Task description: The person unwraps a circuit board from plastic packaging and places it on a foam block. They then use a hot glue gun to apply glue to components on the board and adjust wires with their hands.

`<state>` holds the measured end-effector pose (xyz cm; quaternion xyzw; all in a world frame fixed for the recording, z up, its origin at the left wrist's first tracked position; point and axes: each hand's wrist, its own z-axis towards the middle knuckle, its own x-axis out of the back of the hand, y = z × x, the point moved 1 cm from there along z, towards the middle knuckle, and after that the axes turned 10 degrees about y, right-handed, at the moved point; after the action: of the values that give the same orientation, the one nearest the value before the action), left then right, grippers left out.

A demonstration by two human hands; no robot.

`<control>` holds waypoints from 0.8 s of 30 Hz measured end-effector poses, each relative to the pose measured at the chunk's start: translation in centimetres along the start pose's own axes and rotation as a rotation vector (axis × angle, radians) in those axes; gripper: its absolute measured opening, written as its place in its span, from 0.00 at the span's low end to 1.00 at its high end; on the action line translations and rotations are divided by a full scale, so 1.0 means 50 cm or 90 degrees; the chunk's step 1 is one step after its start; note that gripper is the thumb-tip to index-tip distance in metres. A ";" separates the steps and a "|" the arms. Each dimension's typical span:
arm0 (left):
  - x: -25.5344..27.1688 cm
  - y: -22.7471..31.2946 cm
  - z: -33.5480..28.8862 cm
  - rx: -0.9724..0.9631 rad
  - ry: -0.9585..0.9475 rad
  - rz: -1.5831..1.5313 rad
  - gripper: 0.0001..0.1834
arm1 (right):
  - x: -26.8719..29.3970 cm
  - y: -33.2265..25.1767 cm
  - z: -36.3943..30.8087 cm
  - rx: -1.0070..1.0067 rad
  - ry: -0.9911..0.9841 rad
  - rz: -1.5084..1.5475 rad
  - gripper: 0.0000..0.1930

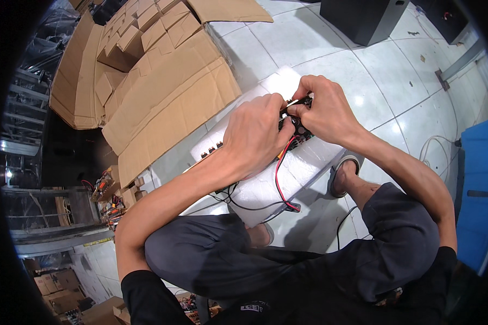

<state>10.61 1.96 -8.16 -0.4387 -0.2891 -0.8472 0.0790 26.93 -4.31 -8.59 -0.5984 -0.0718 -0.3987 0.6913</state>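
A dark circuit board (pixel 305 134) packed with small parts sits on a white foam block (pixel 279 184) wrapped in clear plastic. My left hand (pixel 257 130) is closed over the board's left part, its fingers hiding much of it. At the far edge of the board my right hand (pixel 328 105) is closed in a pinch; what lies between its thumb and finger is too small and covered to name. A red and black wire pair (pixel 278 176) runs from the board down to a small black connector (pixel 293 207) at the block's near side.
To the left stands a large open cardboard box (pixel 173 103) with cardboard dividers. A black cabinet (pixel 360 19) is at the back on the tiled floor (pixel 385 81). A blue plastic container (pixel 477 195) stands at the right, near a white cable (pixel 429 146). Several boards lie at lower left.
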 end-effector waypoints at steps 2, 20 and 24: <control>0.002 0.006 0.002 0.000 0.007 0.012 0.12 | 0.001 -0.004 0.002 -0.004 -0.009 0.006 0.08; -0.001 0.006 0.003 0.103 -0.027 -0.022 0.16 | -0.003 -0.024 0.019 0.055 -0.088 -0.164 0.12; -0.006 0.010 0.006 0.078 -0.010 -0.026 0.15 | -0.007 -0.034 0.024 0.081 -0.082 -0.217 0.12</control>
<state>11.22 1.67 -8.06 -0.4337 -0.3494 -0.8260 0.0863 26.08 -3.00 -7.17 -0.5571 -0.2414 -0.4653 0.6440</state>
